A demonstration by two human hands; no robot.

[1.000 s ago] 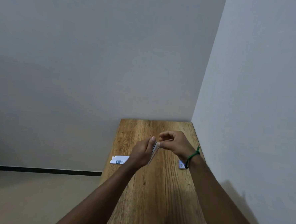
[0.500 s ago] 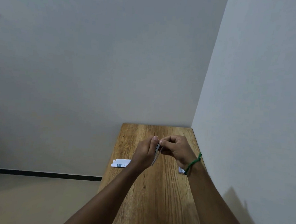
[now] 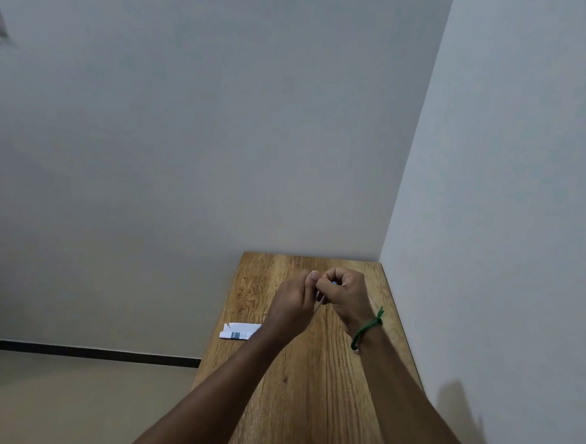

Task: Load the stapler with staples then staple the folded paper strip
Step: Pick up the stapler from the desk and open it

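My left hand and my right hand meet above the far half of the wooden table. Between them hangs a thin pale strip, which looks like the folded paper strip, tilted down toward me. The fingertips of both hands pinch its upper end. A small blue spot shows inside the curled fingers of my right hand; I cannot tell what it belongs to. The stapler itself is not clearly visible.
A small white box with a dark label lies at the table's left edge, partly over it. A tiny pale object peeks out under my right wrist. Walls close the table's far and right sides; floor lies to the left.
Both hands have drawn closer together around the strip, so less of it shows. The object on the table at the right is now almost hidden by my right wrist.
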